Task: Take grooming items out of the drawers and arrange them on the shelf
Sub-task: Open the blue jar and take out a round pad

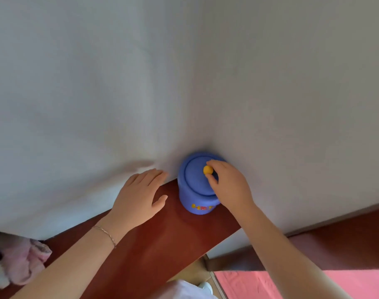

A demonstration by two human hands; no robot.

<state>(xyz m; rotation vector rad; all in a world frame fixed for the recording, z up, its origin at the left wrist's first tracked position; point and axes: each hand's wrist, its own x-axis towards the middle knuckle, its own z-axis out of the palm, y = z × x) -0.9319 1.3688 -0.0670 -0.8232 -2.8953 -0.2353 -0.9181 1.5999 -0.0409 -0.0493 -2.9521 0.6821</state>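
At frame centre the blue jar (197,186) stands upright on the wooden shelf (162,234); right hand (227,186) pinches its yellow knob (208,170), nearer than the flat, open left hand (139,197) just left

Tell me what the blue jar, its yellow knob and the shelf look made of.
Blue jar: likely matte plastic, with an even colour and a soft sheen. Yellow knob: smooth, maybe plastic, pinched by the right hand. Shelf: reddish-brown, lacquered wood or veneer, faintly glossy.

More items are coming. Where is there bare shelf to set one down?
Bare shelf lies nearer than the blue jar, beside the left hand. The wall corner is crowded: the right hand pinches the jar's yellow knob.
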